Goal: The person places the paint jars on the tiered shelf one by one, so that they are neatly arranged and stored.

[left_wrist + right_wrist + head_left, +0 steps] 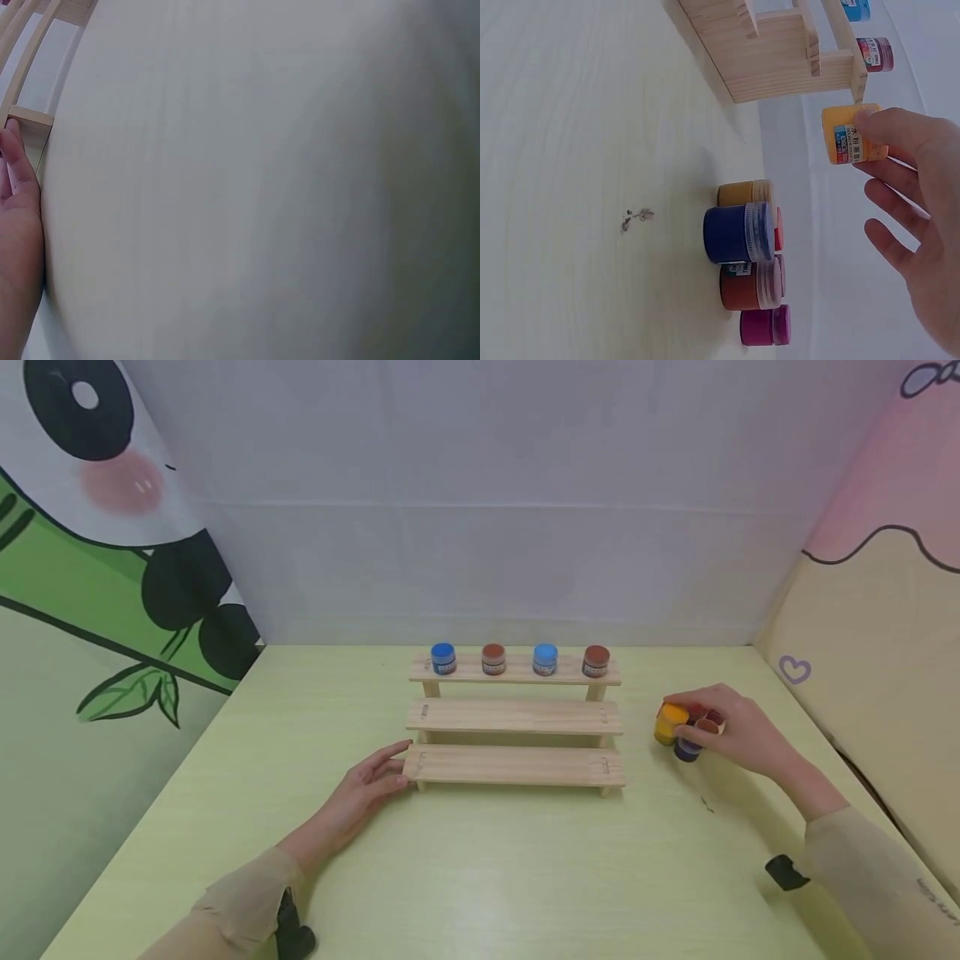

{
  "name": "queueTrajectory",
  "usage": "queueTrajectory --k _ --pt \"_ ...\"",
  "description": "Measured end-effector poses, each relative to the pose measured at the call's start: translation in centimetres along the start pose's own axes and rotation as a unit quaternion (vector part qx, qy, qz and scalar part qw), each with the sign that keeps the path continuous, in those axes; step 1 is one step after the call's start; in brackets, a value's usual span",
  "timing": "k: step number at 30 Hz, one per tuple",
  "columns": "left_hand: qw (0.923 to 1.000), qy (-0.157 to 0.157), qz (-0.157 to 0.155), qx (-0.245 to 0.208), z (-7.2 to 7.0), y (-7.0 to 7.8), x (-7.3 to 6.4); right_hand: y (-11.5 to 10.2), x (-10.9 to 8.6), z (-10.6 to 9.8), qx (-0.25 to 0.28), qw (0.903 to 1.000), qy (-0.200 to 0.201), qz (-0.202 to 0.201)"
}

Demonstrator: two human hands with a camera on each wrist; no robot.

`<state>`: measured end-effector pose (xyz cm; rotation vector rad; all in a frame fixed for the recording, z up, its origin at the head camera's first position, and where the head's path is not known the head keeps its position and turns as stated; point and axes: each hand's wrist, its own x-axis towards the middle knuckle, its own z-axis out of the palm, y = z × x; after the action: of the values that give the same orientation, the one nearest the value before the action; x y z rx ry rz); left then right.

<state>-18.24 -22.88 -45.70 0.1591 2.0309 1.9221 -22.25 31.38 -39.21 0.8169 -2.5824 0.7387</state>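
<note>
My right hand (738, 727) pinches a yellow paint jar (840, 139) between thumb and fingers. In the right wrist view it is raised beside the wooden rack. Below it a cluster of paint jars stands on the table: a dark blue jar (727, 234), an ochre jar (735, 193), a brown jar (739, 286) and a magenta jar (757, 327), with others partly hidden. At the left end of the three-tier wooden rack (513, 717), my left hand (360, 797) touches the lowest step with its fingers extended.
Along the rack's top step stand a dark blue jar (443, 658), a light blue jar (545, 659) and two brown-lidded jars (492, 659). A pale wood-grain table (487, 877) holds everything. A white backdrop (480, 568) rises behind, with printed side panels at left and right.
</note>
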Motion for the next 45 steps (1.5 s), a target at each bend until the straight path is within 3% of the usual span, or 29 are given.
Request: queueTrajectory --k 5,14,22,29,40,45 --pt "1.0000 0.000 0.000 -0.001 0.0 0.0 0.0 -0.4 0.3 -0.6 0.004 0.9996 0.027 -0.007" --pt "1.0000 -0.004 0.005 -0.003 0.0 -0.1 0.1 -1.2 0.8 -1.0 0.018 0.9969 0.063 0.043" --pt "1.0000 0.000 0.004 0.000 0.0 -0.2 0.0 -2.7 1.4 -1.0 0.037 0.9948 0.093 0.019" --pt "1.0000 0.006 0.001 -0.003 0.0 -0.2 0.0 -3.5 1.8 -0.9 0.059 0.9932 0.100 0.010" --pt "0.9999 -0.005 0.011 -0.001 -0.1 -0.3 0.1 -5.0 3.0 -0.4 0.069 0.9899 0.116 -0.044" --pt "1.0000 -0.003 0.008 -0.001 0.0 -0.3 0.1 -5.6 3.4 0.3 0.080 0.9892 0.114 -0.044"
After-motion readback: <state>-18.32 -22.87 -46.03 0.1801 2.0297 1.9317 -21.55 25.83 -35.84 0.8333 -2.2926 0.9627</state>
